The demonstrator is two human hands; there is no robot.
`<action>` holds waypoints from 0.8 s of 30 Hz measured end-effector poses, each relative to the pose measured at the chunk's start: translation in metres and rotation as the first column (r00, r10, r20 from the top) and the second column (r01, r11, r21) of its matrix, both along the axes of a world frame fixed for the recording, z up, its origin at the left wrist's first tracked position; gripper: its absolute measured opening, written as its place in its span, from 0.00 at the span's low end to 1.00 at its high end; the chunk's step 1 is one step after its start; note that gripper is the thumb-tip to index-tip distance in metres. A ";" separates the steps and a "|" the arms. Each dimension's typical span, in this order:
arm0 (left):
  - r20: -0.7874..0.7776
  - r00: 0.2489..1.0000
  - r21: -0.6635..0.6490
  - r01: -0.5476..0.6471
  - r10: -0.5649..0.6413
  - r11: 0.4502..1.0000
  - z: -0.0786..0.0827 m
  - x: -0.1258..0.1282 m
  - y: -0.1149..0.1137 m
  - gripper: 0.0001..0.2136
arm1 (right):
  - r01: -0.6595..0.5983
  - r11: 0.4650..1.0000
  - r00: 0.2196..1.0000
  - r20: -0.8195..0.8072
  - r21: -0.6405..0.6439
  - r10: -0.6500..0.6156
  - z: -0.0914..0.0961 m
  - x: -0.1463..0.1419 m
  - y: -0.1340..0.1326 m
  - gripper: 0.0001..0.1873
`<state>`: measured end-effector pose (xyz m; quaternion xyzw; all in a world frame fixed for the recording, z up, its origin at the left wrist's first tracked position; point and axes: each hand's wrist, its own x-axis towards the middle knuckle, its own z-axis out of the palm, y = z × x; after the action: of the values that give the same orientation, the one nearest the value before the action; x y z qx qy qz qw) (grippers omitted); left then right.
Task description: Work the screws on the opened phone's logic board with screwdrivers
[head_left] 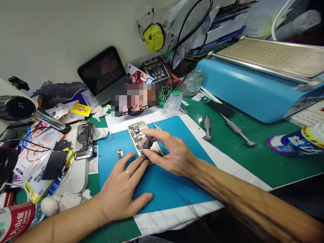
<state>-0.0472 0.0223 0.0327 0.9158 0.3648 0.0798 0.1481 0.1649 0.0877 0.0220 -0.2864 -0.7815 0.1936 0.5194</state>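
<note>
While the right hand (169, 153) pinches a small dark screwdriver (147, 141) between thumb and fingertips, holding it upright with its tip down in the lower half of an opened phone (138, 132), the left hand (124, 189) lies spread and flat on the blue mat (167, 189). Its index and middle fingertips touch the phone's near end. The phone lies open side up in the upper middle of the mat, angled a little to the left, partly hidden by both hands. A small loose part (120, 154) lies on the mat just left of it, apart from the phone and near the left index finger.

This looks like work on a tiny screw. It is best done with the driver straight above the screw head, under light downward pressure. Only the fingertips should roll it, with the right wrist resting on the mat. The left fingers should press the frame down so it cannot swivel, without sweeping the loose part aside.

A second stripped phone (84, 140) lies well to the left, and two metal-handled drivers (207, 127) lie on the green mat (253, 162) to the right.
</note>
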 end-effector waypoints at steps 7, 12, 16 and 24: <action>0.002 1.000 0.002 0.003 -0.003 1.000 0.000 0.000 0.000 0.37 | 0.033 0.995 0.999 0.001 0.090 -0.034 0.000 0.001 0.003 0.31; 0.000 1.000 -0.001 0.003 -0.003 1.000 0.000 0.000 0.000 0.34 | 0.124 0.970 0.992 -0.027 0.209 -0.121 0.003 0.014 0.008 0.33; -0.003 1.000 -0.004 0.003 -0.003 1.000 0.000 0.000 0.000 0.34 | 0.306 0.943 0.951 -0.097 0.135 -0.295 0.004 0.024 0.011 0.34; -0.012 1.000 -0.007 0.008 -0.008 1.000 -0.001 0.000 0.000 0.34 | 0.295 0.950 0.954 -0.076 0.103 -0.288 0.006 0.023 0.011 0.31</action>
<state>-0.0473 0.0224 0.0319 0.9173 0.3621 0.0724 0.1492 0.1880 0.0983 0.0280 -0.3629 -0.7242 0.0786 0.5811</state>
